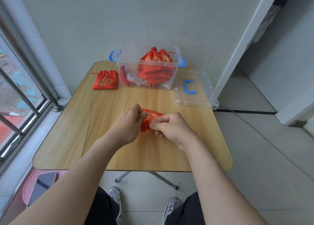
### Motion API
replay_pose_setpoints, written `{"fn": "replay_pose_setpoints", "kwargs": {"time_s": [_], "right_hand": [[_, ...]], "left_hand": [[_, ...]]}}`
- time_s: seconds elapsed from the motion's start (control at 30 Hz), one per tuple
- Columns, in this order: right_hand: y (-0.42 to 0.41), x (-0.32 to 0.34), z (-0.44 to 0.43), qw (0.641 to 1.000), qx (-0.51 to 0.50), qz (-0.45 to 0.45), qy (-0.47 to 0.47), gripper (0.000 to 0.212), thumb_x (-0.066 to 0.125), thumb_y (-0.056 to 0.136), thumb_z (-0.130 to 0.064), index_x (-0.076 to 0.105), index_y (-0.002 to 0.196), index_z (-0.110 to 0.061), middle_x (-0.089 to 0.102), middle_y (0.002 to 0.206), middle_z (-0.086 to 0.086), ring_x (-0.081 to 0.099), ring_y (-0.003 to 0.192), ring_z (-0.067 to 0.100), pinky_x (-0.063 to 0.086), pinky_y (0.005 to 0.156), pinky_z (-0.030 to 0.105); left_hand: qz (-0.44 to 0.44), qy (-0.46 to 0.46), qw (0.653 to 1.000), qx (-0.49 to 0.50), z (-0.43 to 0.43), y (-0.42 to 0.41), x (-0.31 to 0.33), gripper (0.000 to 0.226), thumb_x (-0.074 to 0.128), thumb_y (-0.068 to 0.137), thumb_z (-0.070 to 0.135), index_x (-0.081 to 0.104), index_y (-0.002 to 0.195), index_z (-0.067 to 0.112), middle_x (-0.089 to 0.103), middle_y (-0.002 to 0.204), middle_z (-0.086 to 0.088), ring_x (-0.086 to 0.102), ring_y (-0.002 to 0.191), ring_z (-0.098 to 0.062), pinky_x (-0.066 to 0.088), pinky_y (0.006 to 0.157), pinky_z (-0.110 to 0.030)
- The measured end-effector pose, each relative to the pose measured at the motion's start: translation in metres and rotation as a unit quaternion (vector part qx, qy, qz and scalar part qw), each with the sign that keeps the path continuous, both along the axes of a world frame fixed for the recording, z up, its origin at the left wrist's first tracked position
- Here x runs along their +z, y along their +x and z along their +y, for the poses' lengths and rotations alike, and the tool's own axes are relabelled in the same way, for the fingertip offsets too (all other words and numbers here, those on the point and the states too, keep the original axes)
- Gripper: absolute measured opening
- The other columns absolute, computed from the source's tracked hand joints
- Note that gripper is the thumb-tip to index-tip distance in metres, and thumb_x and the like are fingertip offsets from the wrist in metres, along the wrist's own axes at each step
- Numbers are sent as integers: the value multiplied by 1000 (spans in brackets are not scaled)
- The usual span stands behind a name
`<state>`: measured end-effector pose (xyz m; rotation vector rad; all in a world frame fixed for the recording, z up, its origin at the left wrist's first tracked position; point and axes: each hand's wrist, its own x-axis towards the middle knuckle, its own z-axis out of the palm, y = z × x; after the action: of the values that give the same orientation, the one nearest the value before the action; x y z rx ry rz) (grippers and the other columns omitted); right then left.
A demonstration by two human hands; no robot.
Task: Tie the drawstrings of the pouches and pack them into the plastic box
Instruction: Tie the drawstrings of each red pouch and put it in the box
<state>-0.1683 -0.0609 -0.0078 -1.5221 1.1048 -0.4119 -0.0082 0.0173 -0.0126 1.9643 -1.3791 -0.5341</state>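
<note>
A red pouch with a gold pattern [152,115] lies between my hands over the middle of the wooden table [105,116]. My left hand [130,122] pinches its gathered end from the left. My right hand [171,127] pinches the same end from the right, fingers curled; the drawstring itself is mostly hidden. A clear plastic box [129,61] with blue latches stands at the table's far edge, holding several red pouches [153,66]. One more red pouch [105,80] lies flat to the left of the box.
The box's clear lid [197,88] with a blue handle lies at the far right of the table. A window with metal bars is on the left. A phone [41,187] lies on a pink surface at lower left. The table's legs and my shoes show below.
</note>
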Motion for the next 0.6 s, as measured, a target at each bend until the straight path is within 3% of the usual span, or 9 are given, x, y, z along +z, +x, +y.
{"fn": "replay_pose_setpoints", "kwargs": {"time_s": [0.07, 0.17, 0.3, 0.4, 0.47, 0.53, 0.6], "right_hand": [[3, -1, 1, 998, 17, 31, -47, 6, 79, 88, -24, 81, 83, -22, 77, 75, 2, 70, 76, 13, 57, 74, 30], [5, 0, 3, 986, 39, 89, -132, 8, 76, 85, -29, 78, 79, -24, 73, 75, -8, 67, 70, 8, 49, 60, 22], [5, -2, 5, 964, 70, 126, -224, 13, 77, 80, -34, 72, 75, -23, 68, 77, -9, 64, 68, 8, 47, 58, 23], [6, -2, 4, 951, 101, 139, -255, 17, 75, 79, -37, 65, 72, -26, 62, 74, -11, 59, 70, 11, 48, 63, 31], [6, 0, 3, 936, 123, 166, -285, 21, 74, 81, -40, 61, 71, -27, 62, 74, -14, 58, 80, 14, 49, 75, 34], [8, 2, 2, 913, 137, 200, -330, 24, 71, 83, -44, 58, 72, -27, 63, 80, -14, 55, 92, 17, 43, 90, 38], [11, 2, 2, 905, 139, 204, -347, 25, 71, 83, -42, 56, 71, -25, 59, 87, -11, 54, 95, 19, 41, 92, 38]], "left_hand": [[-1, 1, 1000, 9, 0, 1, 0, 29, 46, 112, 33, 53, 95, 10, 64, 84, -2, 58, 76, -14, 40, 62, -24], [3, 8, 999, 31, 0, 3, 0, 32, 46, 112, 34, 54, 94, 10, 64, 82, 0, 58, 76, -12, 39, 61, -25], [-5, 36, 999, 31, 0, 10, -3, 30, 47, 112, 35, 57, 98, 10, 64, 91, 3, 61, 90, -21, 42, 72, -33], [-17, 50, 998, 17, 1, 15, -5, 29, 49, 111, 34, 59, 97, 11, 67, 100, 1, 63, 95, -22, 46, 77, -35], [-25, 53, 998, 15, -1, 15, -5, 28, 50, 111, 34, 60, 97, 12, 70, 102, -1, 64, 95, -22, 50, 80, -38], [-42, 50, 998, 13, -3, 12, -4, 27, 51, 111, 33, 60, 97, 11, 69, 99, 0, 64, 89, -21, 49, 76, -37], [-58, 39, 997, 14, -4, 12, -4, 26, 50, 111, 30, 60, 99, 10, 68, 95, 0, 63, 85, -22, 48, 73, -38]]}}
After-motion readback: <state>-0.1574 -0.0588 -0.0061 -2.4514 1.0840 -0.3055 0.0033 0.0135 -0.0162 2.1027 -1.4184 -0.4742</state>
